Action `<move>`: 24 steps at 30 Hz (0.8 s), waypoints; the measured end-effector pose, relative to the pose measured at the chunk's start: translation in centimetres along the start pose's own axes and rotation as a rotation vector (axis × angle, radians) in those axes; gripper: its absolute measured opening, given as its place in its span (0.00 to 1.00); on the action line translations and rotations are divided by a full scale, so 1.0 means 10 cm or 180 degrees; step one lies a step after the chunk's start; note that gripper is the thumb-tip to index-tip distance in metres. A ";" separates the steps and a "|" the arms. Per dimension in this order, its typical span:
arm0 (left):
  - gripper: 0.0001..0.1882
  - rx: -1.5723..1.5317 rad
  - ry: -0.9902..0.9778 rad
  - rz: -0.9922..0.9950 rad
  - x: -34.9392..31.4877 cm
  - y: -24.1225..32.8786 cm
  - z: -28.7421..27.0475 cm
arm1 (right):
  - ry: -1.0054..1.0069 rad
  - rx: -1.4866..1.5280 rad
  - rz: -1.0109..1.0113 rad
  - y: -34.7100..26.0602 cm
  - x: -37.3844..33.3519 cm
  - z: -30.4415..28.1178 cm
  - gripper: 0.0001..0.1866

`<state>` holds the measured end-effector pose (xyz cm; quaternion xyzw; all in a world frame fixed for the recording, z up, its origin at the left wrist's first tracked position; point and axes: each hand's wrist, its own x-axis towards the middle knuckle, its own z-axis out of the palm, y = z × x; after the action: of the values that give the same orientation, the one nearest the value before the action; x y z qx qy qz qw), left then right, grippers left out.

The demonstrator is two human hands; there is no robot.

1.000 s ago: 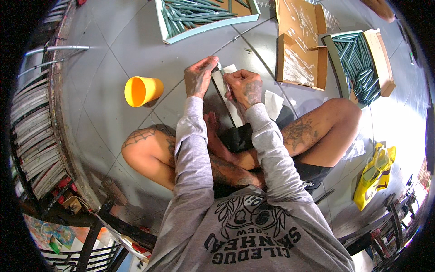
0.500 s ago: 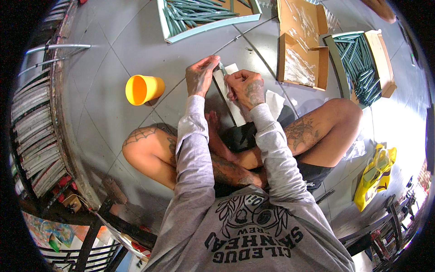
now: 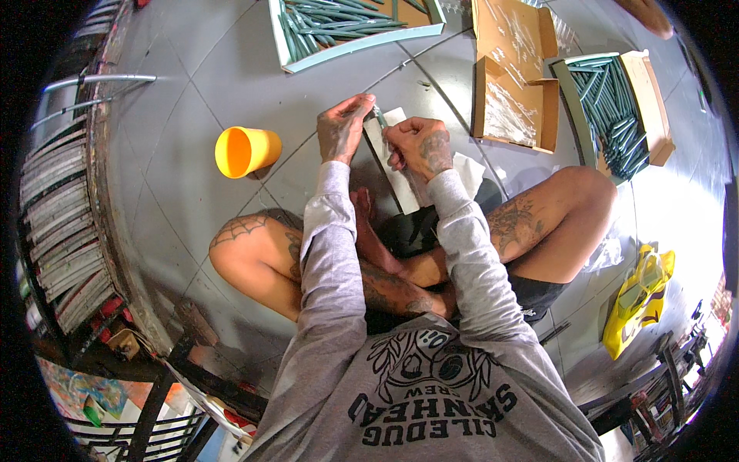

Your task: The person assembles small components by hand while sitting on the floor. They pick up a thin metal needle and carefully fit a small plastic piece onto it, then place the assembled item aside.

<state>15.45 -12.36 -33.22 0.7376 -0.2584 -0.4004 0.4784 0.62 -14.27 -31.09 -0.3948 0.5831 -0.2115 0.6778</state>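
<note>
Both my hands are raised in front of my crossed legs, above the grey tiled floor. A slim dark green pen-like stick (image 3: 379, 117) runs between them, mostly covered by fingers. My right hand (image 3: 422, 148) is closed around its near end. At the far end, the thumb and fingertips of my left hand (image 3: 344, 127) pinch together; whether they grip the stick itself or a small piece at its tip is too small to tell. Beneath the hands lies a long white strip or narrow box (image 3: 402, 189) with a dark edge.
A light-rimmed box (image 3: 362, 37) of similar green sticks lies ahead, another box (image 3: 660, 115) at right. Between them, an open cardboard box (image 3: 545, 115) holds thin clear pieces. A yellow cup (image 3: 248, 152) lies left, a yellow bag (image 3: 641, 296) right. Another person's limb (image 3: 650, 17) shows far right.
Almost nothing differs. Both hands keep their hold on the green stick and have shifted very slightly to the right in the picture.
</note>
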 end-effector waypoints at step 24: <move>0.29 0.0314 -0.0544 -0.0202 -0.09 0.04 -0.12 | -0.0057 0.0033 -0.0083 0.07 0.07 -0.02 0.10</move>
<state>15.95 -11.26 -32.32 0.7313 -0.2942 -0.4636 0.4047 0.48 -14.43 -32.04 -0.4007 0.5707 -0.2198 0.6822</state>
